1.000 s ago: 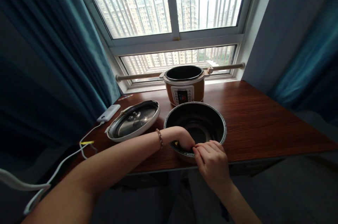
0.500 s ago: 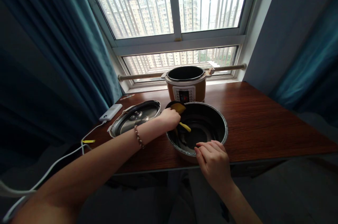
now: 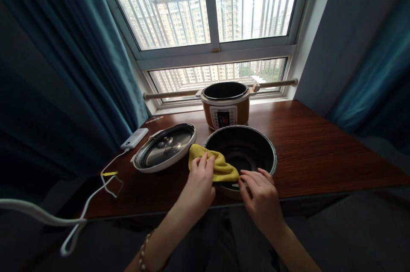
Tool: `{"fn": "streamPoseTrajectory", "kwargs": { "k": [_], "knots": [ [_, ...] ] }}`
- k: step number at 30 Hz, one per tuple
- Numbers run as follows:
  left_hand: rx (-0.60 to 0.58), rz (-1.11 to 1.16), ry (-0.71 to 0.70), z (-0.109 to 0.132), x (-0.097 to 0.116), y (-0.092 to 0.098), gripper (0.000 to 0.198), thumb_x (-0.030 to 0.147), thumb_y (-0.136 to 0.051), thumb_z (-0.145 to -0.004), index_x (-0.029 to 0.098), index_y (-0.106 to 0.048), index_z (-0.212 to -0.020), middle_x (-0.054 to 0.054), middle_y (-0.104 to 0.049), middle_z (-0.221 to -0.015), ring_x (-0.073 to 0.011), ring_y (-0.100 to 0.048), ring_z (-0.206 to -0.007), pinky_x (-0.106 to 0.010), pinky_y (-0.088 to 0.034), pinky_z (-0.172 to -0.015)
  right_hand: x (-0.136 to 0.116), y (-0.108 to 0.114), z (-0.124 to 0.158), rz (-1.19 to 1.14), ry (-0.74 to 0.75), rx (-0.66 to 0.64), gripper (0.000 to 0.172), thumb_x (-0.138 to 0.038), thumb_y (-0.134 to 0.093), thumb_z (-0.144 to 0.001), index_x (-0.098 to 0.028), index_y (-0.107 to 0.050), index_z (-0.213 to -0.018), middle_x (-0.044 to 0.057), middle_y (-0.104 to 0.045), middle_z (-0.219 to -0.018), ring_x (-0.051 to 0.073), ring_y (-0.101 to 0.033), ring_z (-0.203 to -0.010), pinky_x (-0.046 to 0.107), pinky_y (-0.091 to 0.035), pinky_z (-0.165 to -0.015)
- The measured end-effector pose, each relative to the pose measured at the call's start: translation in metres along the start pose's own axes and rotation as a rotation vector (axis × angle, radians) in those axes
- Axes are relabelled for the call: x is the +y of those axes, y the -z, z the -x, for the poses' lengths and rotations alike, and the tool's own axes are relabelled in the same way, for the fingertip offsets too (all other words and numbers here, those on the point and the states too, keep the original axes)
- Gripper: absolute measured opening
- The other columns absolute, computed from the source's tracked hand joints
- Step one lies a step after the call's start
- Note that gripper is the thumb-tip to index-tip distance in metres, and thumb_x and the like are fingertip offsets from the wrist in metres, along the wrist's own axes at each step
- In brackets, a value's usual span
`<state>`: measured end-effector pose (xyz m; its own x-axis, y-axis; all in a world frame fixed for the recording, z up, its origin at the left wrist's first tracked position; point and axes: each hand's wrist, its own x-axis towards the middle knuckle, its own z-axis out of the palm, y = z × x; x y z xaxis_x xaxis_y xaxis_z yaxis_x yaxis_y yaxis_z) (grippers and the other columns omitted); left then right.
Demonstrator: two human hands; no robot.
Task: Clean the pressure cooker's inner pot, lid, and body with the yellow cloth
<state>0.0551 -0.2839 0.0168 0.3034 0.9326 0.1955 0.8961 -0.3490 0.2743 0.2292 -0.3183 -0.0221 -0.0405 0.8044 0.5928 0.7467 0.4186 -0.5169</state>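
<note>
Pinching the yellow cloth (image 3: 218,168) over the near-left rim of the dark pot (image 3: 258,148) is my left hand (image 3: 200,182); my right hand (image 3: 262,199) clasps its near edge. I judge this a wiping step, the next pass calling for a steady pot.

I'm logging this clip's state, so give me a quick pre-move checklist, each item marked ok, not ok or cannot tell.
1. Yellow cloth in the left hand: ok, gripped over the near left side of the inner pot.
2. Right hand at the pot: ok, fingers by its near rim and the cloth's tip; grip firmness cannot tell.
3. Pot out of the electric cooker: ok, it stands in front of it.
4. Lid off: ok, underside up, left of the pot.
5. White cable clear of both hands: ok.
6. Pot interior clean: cannot tell, too dark.
</note>
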Motion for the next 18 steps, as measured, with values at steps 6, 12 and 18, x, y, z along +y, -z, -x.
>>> {"fn": "streamPoseTrajectory", "kwargs": {
  "k": [6,12,18],
  "knots": [
    [0.202,0.21,-0.042,0.037,0.037,-0.018,0.062,0.023,-0.054,-0.076,0.016,-0.026,-0.131,-0.018,-0.037,-0.136,-0.0315,-0.033,-0.128,-0.053,-0.035,-0.1,0.001,0.017,-0.009,-0.178,-0.082,0.058,0.029,-0.021,-0.037,-0.09,-0.017,-0.055,-0.112,0.009,-0.061,-0.113,0.019,-0.056,-0.106,0.036,-0.045,-0.09],
    [0.2,0.407,-0.115,0.063,0.055,-0.017,0.068,0.021,-0.052,-0.08,0.021,-0.016,-0.137,-0.016,-0.032,-0.141,-0.0287,-0.034,-0.129,-0.046,-0.042,-0.099,-0.02,0.02,-0.031,-0.144,-0.025,-0.201,0.029,-0.029,-0.036,-0.092,-0.017,-0.06,-0.103,0.007,-0.067,-0.095,0.017,-0.062,-0.09,0.027,-0.048,-0.077],
    [0.279,0.734,0.122,0.063,0.029,-0.007,0.034,0.019,-0.039,-0.088,0.022,-0.039,-0.122,-0.009,-0.058,-0.119,-0.0186,-0.06,-0.104,-0.032,-0.054,-0.085,-0.034,0.007,-0.046,0.154,0.129,-0.495,0.034,-0.042,-0.04,-0.09,-0.021,-0.063,-0.076,0.003,-0.065,-0.068,0.016,-0.063,-0.064,0.024,-0.04,-0.055]
  ]
}}
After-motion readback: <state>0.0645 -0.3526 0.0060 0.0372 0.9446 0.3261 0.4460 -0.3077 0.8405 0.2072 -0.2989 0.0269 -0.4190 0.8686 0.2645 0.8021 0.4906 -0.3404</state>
